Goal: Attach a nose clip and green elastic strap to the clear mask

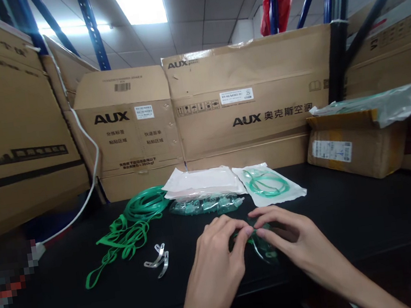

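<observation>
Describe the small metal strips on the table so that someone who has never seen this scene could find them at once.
Start at the black table in front of the wall of AUX cartons. On its left half lies a tangle of green elastic bands; just to the right of the tangle's lower end, left of the left hand, lie the metal strips. They are the only silvery, slightly curved pieces there; all else nearby is green or clear plastic.

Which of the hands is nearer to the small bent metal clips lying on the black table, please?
The left. The left hand is just right of the small bent metal clips; the right hand lies farther right, both pinching a clear green plastic piece.
</observation>
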`<state>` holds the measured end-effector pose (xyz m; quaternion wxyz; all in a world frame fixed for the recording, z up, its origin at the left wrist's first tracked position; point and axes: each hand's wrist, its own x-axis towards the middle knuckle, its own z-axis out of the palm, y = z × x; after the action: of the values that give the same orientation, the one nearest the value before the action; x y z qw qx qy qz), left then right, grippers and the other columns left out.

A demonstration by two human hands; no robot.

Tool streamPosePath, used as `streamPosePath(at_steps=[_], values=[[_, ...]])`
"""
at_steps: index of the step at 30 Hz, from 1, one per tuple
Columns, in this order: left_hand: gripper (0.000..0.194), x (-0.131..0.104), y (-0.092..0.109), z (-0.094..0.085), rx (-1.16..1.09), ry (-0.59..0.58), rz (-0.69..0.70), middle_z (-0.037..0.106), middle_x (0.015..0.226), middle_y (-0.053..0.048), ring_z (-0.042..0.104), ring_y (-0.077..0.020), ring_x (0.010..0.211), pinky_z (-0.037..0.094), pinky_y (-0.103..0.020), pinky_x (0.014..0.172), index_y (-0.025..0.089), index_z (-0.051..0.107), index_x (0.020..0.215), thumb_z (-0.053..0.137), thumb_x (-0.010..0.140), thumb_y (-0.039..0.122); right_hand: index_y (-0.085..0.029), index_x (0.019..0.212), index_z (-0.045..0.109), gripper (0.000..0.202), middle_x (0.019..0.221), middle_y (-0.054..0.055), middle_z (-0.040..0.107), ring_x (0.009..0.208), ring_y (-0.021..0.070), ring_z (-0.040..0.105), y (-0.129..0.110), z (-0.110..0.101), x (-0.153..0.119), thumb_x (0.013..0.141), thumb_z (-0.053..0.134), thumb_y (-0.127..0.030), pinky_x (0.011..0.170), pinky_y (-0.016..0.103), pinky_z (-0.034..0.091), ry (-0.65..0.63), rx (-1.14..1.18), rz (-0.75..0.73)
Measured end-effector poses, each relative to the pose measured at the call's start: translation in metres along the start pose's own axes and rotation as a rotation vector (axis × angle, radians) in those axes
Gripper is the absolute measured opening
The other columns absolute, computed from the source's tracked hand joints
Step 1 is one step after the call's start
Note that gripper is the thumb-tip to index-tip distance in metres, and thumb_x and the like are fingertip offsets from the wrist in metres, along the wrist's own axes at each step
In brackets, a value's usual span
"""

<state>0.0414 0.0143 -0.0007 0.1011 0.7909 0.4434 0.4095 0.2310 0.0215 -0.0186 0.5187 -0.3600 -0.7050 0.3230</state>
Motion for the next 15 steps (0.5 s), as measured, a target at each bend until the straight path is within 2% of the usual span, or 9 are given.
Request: streamPosePath(at_steps=[3, 6, 9, 15], values=[[0.016, -0.0009, 0.0009, -0.0004, 0.002, -0.017, 0.001, 0.072, 0.099, 0.006, 0.066, -0.0211, 0.102, 0.043, -0.037, 0.094, 0.029, 0.067, 0.093, 0.058, 0.103, 0.021, -0.026, 0.089, 0.071, 0.014, 0.125, 0.004, 0.068, 0.117, 0.0220, 0.066, -0.0002, -0.0008, 0.0000, 0.098, 0.065, -0.034, 0.091, 0.029, 0.056, 0.002, -0.005, 0.001], [0.007, -0.0015, 0.0022, -0.0007, -0.031, -0.013, -0.004, 0.073, 0.101, 0.008, 0.065, -0.0206, 0.098, 0.044, -0.036, 0.090, 0.033, 0.067, 0.102, 0.063, 0.101, 0.028, -0.026, 0.089, 0.070, 0.015, 0.125, 0.005, 0.067, 0.119, 0.0225, 0.065, -0.0003, -0.0012, -0.0007, 0.099, 0.061, -0.033, 0.092, 0.030, 0.056, 0.004, -0.014, -0.014], [0.014, -0.0010, 0.0038, -0.0008, -0.053, -0.034, -0.009, 0.073, 0.105, 0.009, 0.064, -0.0206, 0.097, 0.045, -0.036, 0.089, 0.038, 0.067, 0.111, 0.068, 0.098, 0.032, -0.026, 0.091, 0.070, 0.015, 0.125, 0.005, 0.067, 0.118, 0.0233, 0.066, 0.0022, -0.0004, -0.0007, 0.100, 0.060, -0.033, 0.094, 0.032, 0.055, 0.015, -0.051, -0.058], [0.015, -0.0006, 0.0088, -0.0016, -0.033, -0.051, -0.017, 0.074, 0.104, 0.012, 0.064, -0.0197, 0.098, 0.045, -0.036, 0.093, 0.039, 0.068, 0.109, 0.067, 0.098, 0.030, -0.026, 0.091, 0.070, 0.017, 0.123, 0.005, 0.070, 0.115, 0.0244, 0.068, 0.0069, -0.0002, -0.0026, 0.101, 0.060, -0.035, 0.094, 0.030, 0.056, 0.052, -0.063, -0.097]])
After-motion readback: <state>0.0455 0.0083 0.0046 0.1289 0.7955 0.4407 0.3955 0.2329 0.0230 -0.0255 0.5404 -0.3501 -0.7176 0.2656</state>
